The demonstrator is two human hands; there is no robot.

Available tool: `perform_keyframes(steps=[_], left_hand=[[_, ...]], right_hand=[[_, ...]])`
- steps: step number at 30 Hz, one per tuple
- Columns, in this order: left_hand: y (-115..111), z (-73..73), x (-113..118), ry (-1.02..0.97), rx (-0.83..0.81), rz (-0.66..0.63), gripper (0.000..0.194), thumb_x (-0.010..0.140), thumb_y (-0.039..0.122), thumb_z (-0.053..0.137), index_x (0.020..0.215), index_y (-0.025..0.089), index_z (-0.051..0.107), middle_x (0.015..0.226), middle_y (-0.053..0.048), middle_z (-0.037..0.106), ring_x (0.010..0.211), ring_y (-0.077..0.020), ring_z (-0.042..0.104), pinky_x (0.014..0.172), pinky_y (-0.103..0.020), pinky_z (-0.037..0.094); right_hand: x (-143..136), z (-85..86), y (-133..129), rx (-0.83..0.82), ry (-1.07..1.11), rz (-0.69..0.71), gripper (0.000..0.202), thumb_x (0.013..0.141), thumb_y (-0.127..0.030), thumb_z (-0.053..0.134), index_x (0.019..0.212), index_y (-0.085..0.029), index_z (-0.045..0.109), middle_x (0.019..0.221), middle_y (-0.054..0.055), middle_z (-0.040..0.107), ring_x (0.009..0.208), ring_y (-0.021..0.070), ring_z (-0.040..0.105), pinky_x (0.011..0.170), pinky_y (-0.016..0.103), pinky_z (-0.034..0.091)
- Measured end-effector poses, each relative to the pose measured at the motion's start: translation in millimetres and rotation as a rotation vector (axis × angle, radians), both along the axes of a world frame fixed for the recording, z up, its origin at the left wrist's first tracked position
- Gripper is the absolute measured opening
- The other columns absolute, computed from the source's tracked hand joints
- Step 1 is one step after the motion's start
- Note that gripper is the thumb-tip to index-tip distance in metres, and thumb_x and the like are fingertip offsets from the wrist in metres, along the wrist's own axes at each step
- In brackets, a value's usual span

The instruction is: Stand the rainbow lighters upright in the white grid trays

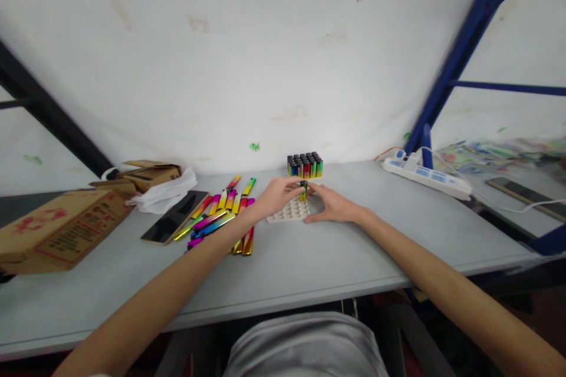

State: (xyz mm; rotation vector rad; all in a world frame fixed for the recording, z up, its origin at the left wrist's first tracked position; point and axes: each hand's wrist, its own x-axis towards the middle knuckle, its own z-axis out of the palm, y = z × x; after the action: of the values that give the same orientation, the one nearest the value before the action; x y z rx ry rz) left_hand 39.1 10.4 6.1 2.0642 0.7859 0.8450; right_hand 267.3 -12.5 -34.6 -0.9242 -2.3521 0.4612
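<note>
My left hand pinches an upright lighter with a green and yellow body over the white tray with holes. My right hand is at the tray's right edge, thumb and fingers spread apart, its thumb by the near corner and its fingertips close behind the lighter. Whether those fingertips touch the lighter is hidden. Behind my hands, a block of several upright lighters with dark tops stands in tight rows. Left of the tray, several shiny multicoloured lighters lie in a loose pile, partly covered by my left forearm.
A dark smartphone lies left of the pile, beside crumpled white plastic. Cardboard boxes occupy the left side. A white power strip with cables lies at the right, near a blue metal frame. The white wall bounds the table behind.
</note>
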Motion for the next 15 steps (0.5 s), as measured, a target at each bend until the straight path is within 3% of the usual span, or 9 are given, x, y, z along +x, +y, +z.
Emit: perform_keyframes(steps=[8,15], left_hand=[[7.4,4.1,-4.7,0.094,0.090,0.056,0.038,0.092,0.041,0.063,0.119,0.016,0.071,0.108,-0.013,0.078,0.099,-0.0300,0.074,0.088,-0.040,0.057],[6.5,-0.2,-4.5,0.067,0.077,-0.012,0.037,0.091,0.044,0.064,0.116,0.018,0.071,0.104,-0.011,0.078,0.100,-0.0285,0.073,0.089,-0.038,0.057]], right_hand=[[1.2,-5.0,0.7,-0.009,0.029,0.001,0.112,0.074,-0.054,0.085,0.161,-0.022,0.023,0.132,0.016,0.063,0.123,0.0346,0.058,0.109,0.054,0.044],[-2.2,-4.6,0.5,-0.042,0.035,-0.011,0.114,0.072,-0.054,0.086,0.161,-0.021,0.022,0.142,0.019,0.057,0.123,0.0348,0.059,0.108,0.053,0.046]])
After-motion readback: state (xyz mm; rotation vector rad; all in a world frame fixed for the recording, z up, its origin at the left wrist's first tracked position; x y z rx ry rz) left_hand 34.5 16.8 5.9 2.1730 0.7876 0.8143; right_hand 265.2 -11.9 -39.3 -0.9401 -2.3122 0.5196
